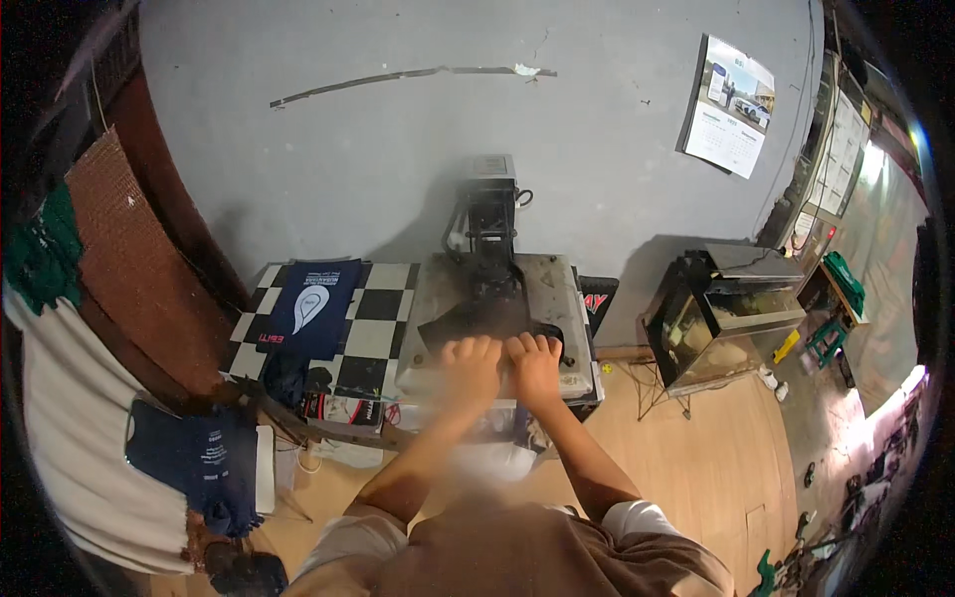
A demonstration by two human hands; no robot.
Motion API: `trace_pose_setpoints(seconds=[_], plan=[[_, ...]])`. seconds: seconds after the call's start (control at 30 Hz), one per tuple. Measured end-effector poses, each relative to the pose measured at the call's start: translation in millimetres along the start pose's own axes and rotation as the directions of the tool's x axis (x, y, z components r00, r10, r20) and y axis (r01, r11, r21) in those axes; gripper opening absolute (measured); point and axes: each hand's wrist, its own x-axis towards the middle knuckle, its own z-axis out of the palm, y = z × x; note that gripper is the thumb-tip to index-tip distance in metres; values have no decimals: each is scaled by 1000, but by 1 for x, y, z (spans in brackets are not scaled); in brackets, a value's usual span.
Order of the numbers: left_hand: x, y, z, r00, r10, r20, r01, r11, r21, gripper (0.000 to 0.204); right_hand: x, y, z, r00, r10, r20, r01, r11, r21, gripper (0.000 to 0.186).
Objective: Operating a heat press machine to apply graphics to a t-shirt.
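Lying flat on the heat press platen (552, 289), the dark garment (477, 320) sits under your left hand (471, 360) and right hand (535, 360), both pressed open-palmed at its near edge, grasping nothing. Checkered table (383, 338) crowds nine o'clock; bare wooden floor (696, 448) opens at four o'clock.

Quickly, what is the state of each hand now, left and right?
Left hand: blurred, fingers curled on the dark fabric on the heat press; grip cannot be told.
Right hand: fingers curled down on the same fabric; grip cannot be told.
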Motion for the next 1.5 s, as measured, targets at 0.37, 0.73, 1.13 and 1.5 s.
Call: trace_pose_setpoints(seconds=[0.37,0.73,1.13,1.5], plan=[[-3,-6,-35,999,-48,16,51,944,-326,42,-28,21,-15,993,-33,-109,64,952,299,53],[-92,-162,58,800,-588,-119,466,734,-493,37,-78,120,50,811,555,-185,-369,730,575,36],[-88,-133,63,644,-758,104,586,402,-703,43,-91,138,71,659,700,276,-588,250,769,38],[-93,-135,72,684,-729,17,554,504,-662,41,-101,152,88,743,656,131,-508,427,748,40]])
